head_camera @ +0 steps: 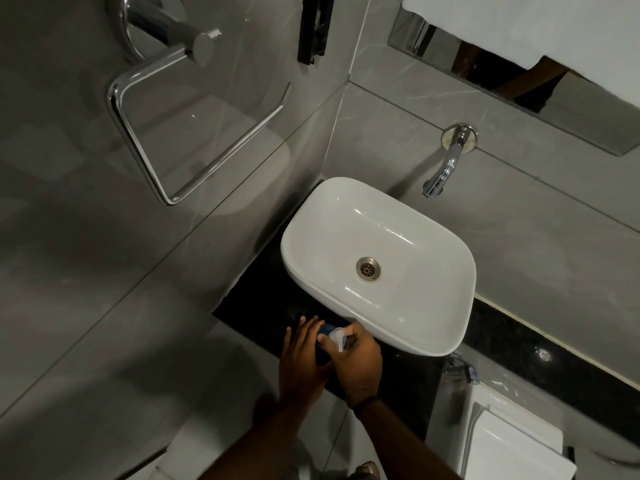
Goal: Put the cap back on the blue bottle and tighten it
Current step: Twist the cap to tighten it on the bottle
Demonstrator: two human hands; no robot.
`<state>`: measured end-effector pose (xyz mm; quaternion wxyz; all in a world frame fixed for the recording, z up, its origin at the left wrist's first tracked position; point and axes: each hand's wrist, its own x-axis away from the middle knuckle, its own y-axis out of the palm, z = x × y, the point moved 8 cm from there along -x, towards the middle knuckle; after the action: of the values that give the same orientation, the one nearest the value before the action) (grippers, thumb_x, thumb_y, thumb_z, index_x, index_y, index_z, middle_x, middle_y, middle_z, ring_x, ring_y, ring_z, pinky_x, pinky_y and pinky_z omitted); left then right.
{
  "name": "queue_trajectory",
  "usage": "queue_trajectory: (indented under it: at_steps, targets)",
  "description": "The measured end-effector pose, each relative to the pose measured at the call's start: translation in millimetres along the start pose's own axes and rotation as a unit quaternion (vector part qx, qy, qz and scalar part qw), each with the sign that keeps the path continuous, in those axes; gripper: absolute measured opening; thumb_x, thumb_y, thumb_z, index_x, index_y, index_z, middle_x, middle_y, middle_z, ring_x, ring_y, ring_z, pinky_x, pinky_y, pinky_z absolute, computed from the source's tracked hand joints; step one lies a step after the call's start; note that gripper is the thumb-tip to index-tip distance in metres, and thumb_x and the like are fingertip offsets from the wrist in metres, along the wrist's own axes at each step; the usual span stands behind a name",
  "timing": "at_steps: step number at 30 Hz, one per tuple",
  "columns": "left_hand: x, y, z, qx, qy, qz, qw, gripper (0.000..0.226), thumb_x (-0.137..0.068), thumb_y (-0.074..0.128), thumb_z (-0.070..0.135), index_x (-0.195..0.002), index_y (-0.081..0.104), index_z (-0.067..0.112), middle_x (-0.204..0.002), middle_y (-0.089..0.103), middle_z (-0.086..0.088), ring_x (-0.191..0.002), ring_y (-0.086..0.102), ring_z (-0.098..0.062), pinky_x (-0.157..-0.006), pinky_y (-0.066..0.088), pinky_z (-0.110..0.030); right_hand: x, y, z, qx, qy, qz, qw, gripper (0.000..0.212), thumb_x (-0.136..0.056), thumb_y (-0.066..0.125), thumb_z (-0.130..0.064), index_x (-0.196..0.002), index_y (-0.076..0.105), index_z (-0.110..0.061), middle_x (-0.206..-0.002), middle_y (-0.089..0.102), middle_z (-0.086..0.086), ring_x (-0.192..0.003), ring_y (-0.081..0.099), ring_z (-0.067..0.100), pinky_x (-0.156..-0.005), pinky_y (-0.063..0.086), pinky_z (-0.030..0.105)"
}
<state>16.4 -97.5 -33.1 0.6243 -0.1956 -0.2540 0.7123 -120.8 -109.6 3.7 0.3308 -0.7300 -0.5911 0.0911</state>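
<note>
A blue bottle (323,348) stands on the black counter (263,306) just in front of the white basin, mostly covered by my hands. My left hand (301,358) wraps around its body from the left. My right hand (360,362) pinches a clear cap (337,339) at the top of the bottle. Whether the cap sits on the neck or just above it is hidden by my fingers.
The white countertop basin (377,265) with a metal drain sits right behind my hands. A chrome wall tap (441,171) juts out above it. A chrome towel ring (187,123) hangs on the left wall. A white toilet cistern (512,445) is at lower right.
</note>
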Motion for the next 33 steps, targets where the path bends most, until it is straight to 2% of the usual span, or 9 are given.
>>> queue_trajectory:
  at_steps: [4,7,9,12,15,18,23,27,33]
  targets:
    - [0.0,5.2,-2.9,-0.035,0.009,0.002,0.999,0.070,-0.097,0.032,0.062,-0.134,0.061,0.010,-0.141,0.063,-0.005,-0.144,0.043,-0.025,-0.121,0.030,-0.053,-1.3,3.5,2.8,-0.001,0.023,0.013,1.000,0.042,-0.069,0.092,-0.047,-0.076,0.063,-0.018,-0.069,0.073,0.000,-0.066,0.072,0.016,-0.066,0.062,0.044]
    - [-2.0,4.9,-4.8,-0.026,0.006,-0.014,1.000,0.084,-0.091,0.028,0.076,-0.137,0.058,0.013,-0.145,0.058,-0.001,-0.147,0.039,-0.022,-0.123,0.026,-0.052,-6.1,5.4,2.7,0.000,0.013,-0.029,0.999,0.044,-0.062,0.094,-0.049,-0.084,0.064,-0.025,-0.071,0.072,-0.004,-0.066,0.068,0.006,-0.064,0.059,0.031]
    - [-2.1,2.1,-3.6,-0.016,0.010,-0.008,1.000,0.079,-0.090,0.037,0.073,-0.137,0.057,0.013,-0.144,0.059,-0.002,-0.146,0.041,-0.024,-0.122,0.026,-0.053,-7.6,4.6,2.7,-0.012,-0.013,-0.082,0.996,0.058,-0.057,0.097,-0.040,-0.107,0.068,-0.035,-0.088,0.076,-0.006,-0.082,0.072,0.003,-0.076,0.059,0.024]
    - [-0.4,0.1,-0.8,-0.013,0.027,0.002,1.000,0.071,-0.087,0.047,0.061,-0.136,0.059,0.010,-0.142,0.061,-0.007,-0.144,0.043,-0.027,-0.120,0.030,-0.055,-7.5,-5.2,3.3,-0.031,-0.065,-0.152,0.986,0.084,-0.058,0.097,-0.024,-0.136,0.066,-0.028,-0.118,0.073,-0.005,-0.117,0.070,0.013,-0.105,0.056,0.031]
    - [-0.5,-1.2,-0.9,0.011,0.016,-0.009,1.000,0.093,-0.080,0.035,0.082,-0.137,0.057,0.011,-0.145,0.058,-0.004,-0.146,0.039,-0.024,-0.123,0.024,-0.053,-4.7,-17.0,-4.8,-0.022,-0.096,-0.185,0.978,0.070,-0.063,0.091,-0.027,-0.129,0.069,-0.038,-0.128,0.071,-0.007,-0.121,0.069,0.010,-0.110,0.056,0.039]
    - [-0.1,-1.9,1.6,0.010,0.020,-0.010,1.000,0.104,-0.078,0.022,0.089,-0.138,0.057,0.012,-0.146,0.058,-0.003,-0.147,0.038,-0.022,-0.123,0.023,-0.053,-3.6,-23.5,-11.3,-0.017,-0.095,-0.187,0.978,0.060,-0.072,0.089,-0.029,-0.130,0.074,-0.029,-0.127,0.075,-0.008,-0.120,0.071,0.009,-0.110,0.057,0.042]
    - [-0.2,-1.6,2.6,-0.003,0.013,-0.005,1.000,0.084,-0.086,0.039,0.075,-0.135,0.059,0.009,-0.142,0.062,-0.007,-0.145,0.042,-0.025,-0.123,0.025,-0.053,-0.2,-28.2,-22.4,-0.009,-0.094,-0.134,0.986,0.044,-0.068,0.094,-0.028,-0.108,0.080,-0.040,-0.106,0.081,-0.015,-0.103,0.075,0.002,-0.097,0.059,0.024]
    - [-0.1,-0.9,5.4,-0.021,0.017,-0.011,1.000,0.072,-0.086,0.050,0.060,-0.136,0.059,0.008,-0.142,0.061,-0.008,-0.145,0.042,-0.028,-0.123,0.024,-0.051,4.5,-25.1,-21.5,-0.007,-0.087,-0.093,0.992,0.039,-0.066,0.093,-0.032,-0.103,0.082,-0.030,-0.099,0.082,-0.011,-0.096,0.076,0.007,-0.093,0.062,0.035]
    - [1.5,-4.1,7.8,-0.012,0.016,-0.009,1.000,0.071,-0.087,0.046,0.057,-0.135,0.059,0.006,-0.141,0.062,-0.010,-0.144,0.043,-0.030,-0.122,0.028,-0.053,9.1,-24.0,-25.1,-0.018,-0.089,-0.074,0.993,0.036,-0.059,0.088,-0.047,-0.090,0.071,-0.056,-0.095,0.075,-0.028,-0.091,0.075,0.005,-0.088,0.061,0.026]
